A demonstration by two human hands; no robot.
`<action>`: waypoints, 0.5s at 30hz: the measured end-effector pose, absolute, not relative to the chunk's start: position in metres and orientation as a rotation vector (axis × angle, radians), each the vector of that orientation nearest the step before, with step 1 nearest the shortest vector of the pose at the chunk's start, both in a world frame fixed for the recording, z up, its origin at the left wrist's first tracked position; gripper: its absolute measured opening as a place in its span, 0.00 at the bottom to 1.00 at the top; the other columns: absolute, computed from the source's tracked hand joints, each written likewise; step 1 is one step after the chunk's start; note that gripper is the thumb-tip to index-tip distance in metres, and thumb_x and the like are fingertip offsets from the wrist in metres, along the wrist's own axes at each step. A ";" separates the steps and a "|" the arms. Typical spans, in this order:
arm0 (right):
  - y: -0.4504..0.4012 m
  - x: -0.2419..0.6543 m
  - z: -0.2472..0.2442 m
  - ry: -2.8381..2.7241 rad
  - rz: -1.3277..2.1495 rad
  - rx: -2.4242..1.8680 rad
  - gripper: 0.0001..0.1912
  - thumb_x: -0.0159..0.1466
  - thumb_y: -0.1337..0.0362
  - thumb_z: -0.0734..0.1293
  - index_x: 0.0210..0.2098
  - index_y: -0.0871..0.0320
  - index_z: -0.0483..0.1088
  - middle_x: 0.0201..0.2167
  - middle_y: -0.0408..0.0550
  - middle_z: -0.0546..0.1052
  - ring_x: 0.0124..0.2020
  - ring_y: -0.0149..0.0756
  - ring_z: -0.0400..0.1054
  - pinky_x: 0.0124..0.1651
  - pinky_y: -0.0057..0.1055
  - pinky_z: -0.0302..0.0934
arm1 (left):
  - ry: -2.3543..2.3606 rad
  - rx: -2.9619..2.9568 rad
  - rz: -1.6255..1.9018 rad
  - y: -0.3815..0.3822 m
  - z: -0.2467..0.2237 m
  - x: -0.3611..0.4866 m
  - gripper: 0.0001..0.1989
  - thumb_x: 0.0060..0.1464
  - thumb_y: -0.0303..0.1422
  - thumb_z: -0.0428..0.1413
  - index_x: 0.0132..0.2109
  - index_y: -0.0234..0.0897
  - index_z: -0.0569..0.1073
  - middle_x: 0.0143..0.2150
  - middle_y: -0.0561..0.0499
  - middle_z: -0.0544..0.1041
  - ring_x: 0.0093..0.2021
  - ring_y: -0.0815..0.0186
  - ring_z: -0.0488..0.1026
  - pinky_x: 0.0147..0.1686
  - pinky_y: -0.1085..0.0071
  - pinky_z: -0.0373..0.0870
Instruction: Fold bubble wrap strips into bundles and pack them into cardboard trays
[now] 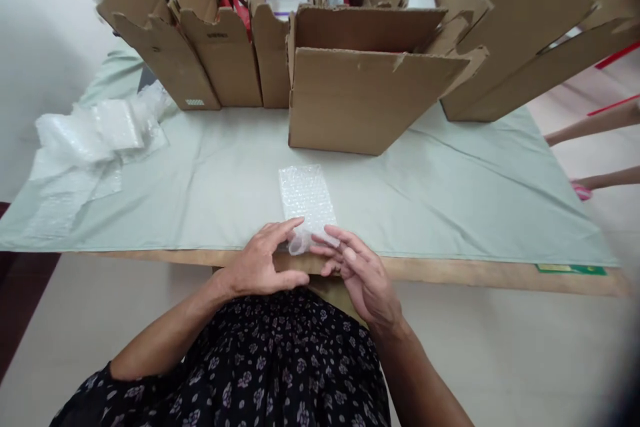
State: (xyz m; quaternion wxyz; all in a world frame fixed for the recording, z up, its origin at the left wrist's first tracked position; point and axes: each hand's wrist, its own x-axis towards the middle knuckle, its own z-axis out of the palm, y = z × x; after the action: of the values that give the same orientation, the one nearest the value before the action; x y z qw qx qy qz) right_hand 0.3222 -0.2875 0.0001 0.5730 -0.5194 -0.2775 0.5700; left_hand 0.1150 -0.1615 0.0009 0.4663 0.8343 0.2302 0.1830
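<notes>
A bubble-wrap pouch (pixel 306 193) lies flat on the cloth at the table's front edge, its crumpled near end turned towards me. To its left, my left hand (pixel 257 260) is open, thumb and fingers spread apart, with the fingertips at the pouch's near left corner. My right hand (pixel 365 273) is at the near right corner, fingers bent and the thumb close to the index finger. A loose flap of the plastic shows between those right fingers. Whether anything is inside the pouch cannot be made out.
Loose bubble wrap (pixel 95 140) is heaped at the table's left. Several open cardboard boxes (pixel 225 60) line the back, one box (pixel 360 100) standing forward of them. A pale green cloth (pixel 465 200) covers the table. Another person's legs (pixel 600 127) show at the right.
</notes>
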 end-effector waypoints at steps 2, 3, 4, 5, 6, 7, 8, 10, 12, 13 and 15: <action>-0.283 0.318 -0.002 -0.663 1.321 -1.194 0.27 0.69 0.47 0.69 0.61 0.54 0.71 0.55 0.60 0.82 0.56 0.47 0.79 0.47 0.41 0.77 | 0.708 2.057 0.515 -0.165 -0.002 0.119 0.34 0.62 0.42 0.63 0.72 0.42 0.65 0.59 0.40 0.80 0.57 0.54 0.78 0.59 0.53 0.76; -0.281 0.317 -0.003 -0.682 1.310 -1.201 0.27 0.69 0.47 0.69 0.63 0.53 0.70 0.60 0.61 0.79 0.59 0.48 0.77 0.47 0.41 0.77 | 0.773 2.052 0.557 -0.166 -0.004 0.122 0.30 0.64 0.38 0.60 0.70 0.41 0.67 0.56 0.42 0.81 0.53 0.57 0.79 0.56 0.55 0.77; -0.279 0.315 -0.005 -0.703 1.301 -1.210 0.28 0.70 0.48 0.69 0.65 0.52 0.69 0.63 0.61 0.77 0.60 0.49 0.76 0.47 0.40 0.77 | 0.824 2.045 0.594 -0.168 -0.005 0.125 0.26 0.66 0.36 0.57 0.69 0.40 0.69 0.51 0.44 0.83 0.49 0.60 0.80 0.54 0.58 0.78; -0.278 0.314 -0.006 -0.720 1.291 -1.216 0.29 0.70 0.48 0.69 0.66 0.52 0.67 0.64 0.61 0.76 0.61 0.48 0.76 0.46 0.39 0.77 | 0.862 2.040 0.628 -0.168 -0.006 0.128 0.23 0.68 0.34 0.55 0.68 0.39 0.70 0.45 0.47 0.83 0.44 0.62 0.80 0.51 0.61 0.78; -0.277 0.313 -0.007 -0.730 1.282 -1.221 0.31 0.70 0.49 0.69 0.68 0.51 0.65 0.65 0.61 0.75 0.60 0.47 0.76 0.46 0.38 0.77 | 0.896 2.046 0.659 -0.168 -0.007 0.132 0.22 0.68 0.33 0.53 0.67 0.38 0.71 0.40 0.49 0.82 0.41 0.64 0.79 0.48 0.63 0.78; -0.278 0.312 -0.008 -0.735 1.270 -1.227 0.32 0.70 0.50 0.69 0.70 0.50 0.62 0.65 0.61 0.75 0.58 0.46 0.77 0.44 0.37 0.77 | 0.930 2.065 0.694 -0.168 -0.008 0.135 0.22 0.68 0.32 0.53 0.66 0.38 0.71 0.37 0.51 0.81 0.39 0.64 0.78 0.47 0.63 0.77; -0.279 0.312 -0.009 -0.740 1.251 -1.237 0.34 0.70 0.51 0.69 0.72 0.50 0.59 0.64 0.60 0.76 0.56 0.45 0.78 0.43 0.36 0.77 | 0.961 2.098 0.730 -0.168 -0.010 0.137 0.21 0.67 0.31 0.53 0.65 0.38 0.72 0.36 0.51 0.80 0.38 0.64 0.77 0.46 0.63 0.77; -0.282 0.311 -0.008 -0.783 1.172 -1.281 0.36 0.72 0.54 0.67 0.75 0.48 0.53 0.60 0.58 0.78 0.49 0.40 0.80 0.41 0.35 0.76 | 1.014 2.192 0.795 -0.168 -0.013 0.141 0.21 0.66 0.30 0.53 0.64 0.36 0.73 0.36 0.50 0.80 0.39 0.62 0.76 0.46 0.61 0.76; -0.285 0.313 -0.005 -0.911 1.016 -1.363 0.32 0.74 0.57 0.66 0.74 0.47 0.55 0.55 0.54 0.81 0.44 0.37 0.80 0.42 0.36 0.76 | 1.041 2.285 0.810 -0.167 -0.016 0.143 0.21 0.66 0.30 0.53 0.64 0.34 0.72 0.36 0.49 0.79 0.38 0.60 0.75 0.46 0.59 0.75; -0.285 0.315 -0.003 -1.018 0.903 -1.414 0.28 0.74 0.60 0.65 0.72 0.48 0.59 0.53 0.52 0.81 0.45 0.37 0.80 0.45 0.37 0.76 | 1.048 2.318 0.801 -0.167 -0.018 0.144 0.22 0.66 0.30 0.52 0.65 0.34 0.72 0.36 0.48 0.79 0.38 0.59 0.75 0.46 0.59 0.74; -0.283 0.319 0.001 -1.293 0.644 -1.507 0.20 0.73 0.64 0.65 0.64 0.49 0.69 0.52 0.51 0.82 0.50 0.40 0.78 0.53 0.44 0.75 | 1.061 2.358 0.777 -0.165 -0.020 0.144 0.22 0.67 0.30 0.52 0.66 0.34 0.71 0.36 0.48 0.79 0.39 0.59 0.74 0.46 0.58 0.73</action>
State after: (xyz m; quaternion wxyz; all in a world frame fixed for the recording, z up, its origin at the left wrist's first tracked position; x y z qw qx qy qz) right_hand 0.3189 -0.2825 0.0006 0.5031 -0.6239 -0.5353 0.2665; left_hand 0.1441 -0.1654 -0.0199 0.2191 0.8521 0.3836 0.2808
